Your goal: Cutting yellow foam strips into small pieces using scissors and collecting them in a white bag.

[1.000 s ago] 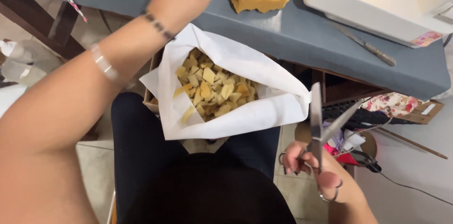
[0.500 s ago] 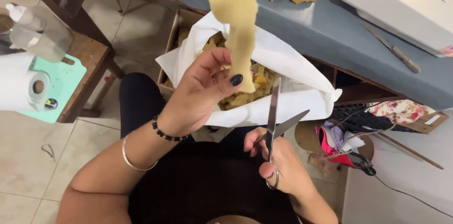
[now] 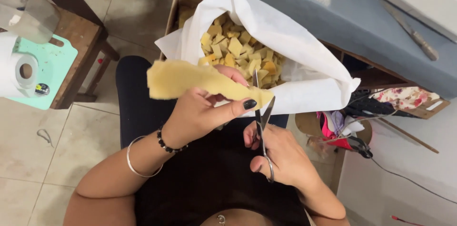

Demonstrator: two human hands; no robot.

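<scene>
Yellow strip [image 3: 200, 81]: now laid level across the lap, no longer held upright; pinched by left hand [image 3: 200, 114].
Scissors [image 3: 262, 126]: gripped by right hand [image 3: 281, 157], blades parted at strip's end.
Bag [image 3: 304, 59]: cut squares gathered beneath.
Reading: cut is lined up.

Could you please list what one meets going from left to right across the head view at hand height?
Paper roll → wooden stool → left hand holding the yellow foam strip → scissors in the right hand → pink-and-black clutter.
</scene>
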